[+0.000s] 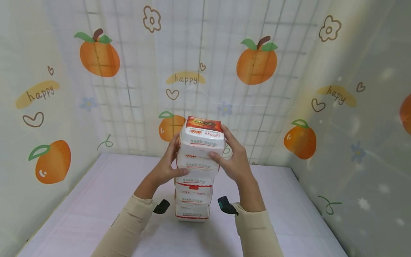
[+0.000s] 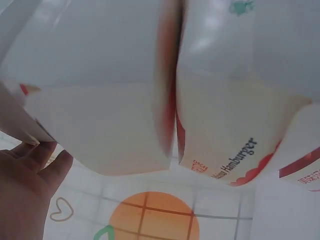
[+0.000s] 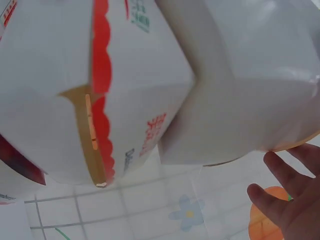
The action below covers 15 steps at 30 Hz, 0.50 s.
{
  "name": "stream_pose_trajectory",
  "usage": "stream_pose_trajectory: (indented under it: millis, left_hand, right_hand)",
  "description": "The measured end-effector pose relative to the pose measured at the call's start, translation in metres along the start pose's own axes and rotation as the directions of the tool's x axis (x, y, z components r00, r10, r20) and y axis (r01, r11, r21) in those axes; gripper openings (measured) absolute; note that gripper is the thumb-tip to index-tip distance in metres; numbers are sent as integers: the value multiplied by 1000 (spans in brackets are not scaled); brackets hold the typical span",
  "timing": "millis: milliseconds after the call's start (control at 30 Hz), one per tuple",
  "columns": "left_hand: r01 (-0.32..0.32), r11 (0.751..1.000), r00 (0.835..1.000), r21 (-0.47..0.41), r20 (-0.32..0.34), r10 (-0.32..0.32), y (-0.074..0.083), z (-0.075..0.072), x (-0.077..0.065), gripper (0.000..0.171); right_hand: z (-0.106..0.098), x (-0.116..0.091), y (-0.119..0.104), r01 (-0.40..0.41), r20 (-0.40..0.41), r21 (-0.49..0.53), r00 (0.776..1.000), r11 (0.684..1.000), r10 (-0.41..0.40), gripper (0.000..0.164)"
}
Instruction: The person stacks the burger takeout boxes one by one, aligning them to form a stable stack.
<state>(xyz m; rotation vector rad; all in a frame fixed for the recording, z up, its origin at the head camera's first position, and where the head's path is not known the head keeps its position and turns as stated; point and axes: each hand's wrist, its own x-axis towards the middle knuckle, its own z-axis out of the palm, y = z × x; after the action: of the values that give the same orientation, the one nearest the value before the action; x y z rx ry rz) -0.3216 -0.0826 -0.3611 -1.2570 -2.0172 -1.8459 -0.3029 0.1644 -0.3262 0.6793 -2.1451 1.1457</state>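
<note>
A tall, slightly leaning stack of white paper hamburger boxes (image 1: pixel 194 194) with red scalloped trim stands on the table. Its top box (image 1: pixel 205 139) shows a red lid with a burger picture. My left hand (image 1: pixel 162 169) holds the upper boxes from the left, thumb across the front and fingers along the far side. From the right, my right hand (image 1: pixel 237 160) grips near the top box, its thumb on the front. Fingertips reach a box edge in the left wrist view. The right wrist view shows spread fingers (image 3: pixel 287 175) beside a white box (image 3: pixel 240 115).
A pale tablecloth (image 1: pixel 128 178) covers the table under the stack. Behind it hangs a light curtain (image 1: pixel 218 96) printed with oranges and hearts, with a grid showing through. Another curtain side (image 1: pixel 369 185) borders the right edge.
</note>
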Motion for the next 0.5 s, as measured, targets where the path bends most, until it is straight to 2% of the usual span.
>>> stream_pose_trajectory:
  millis: [133,333,500]
  left_hand:
    - [4,1000,1000,18,-2,-4,-2,0,-2,110]
    - [16,999,1000,43,-15,-16,-28,-4,-2,113]
    - [-20,999,1000,44,-12,20,-33,-5,-3,116]
  right_hand:
    - [0,1,-1,3,2,-14,1000,1000,-3,85]
    - [0,1,1,12,23,-32,1000,999,-11,88]
    - [0,2,1,41,25,-48,999,998,-40,88]
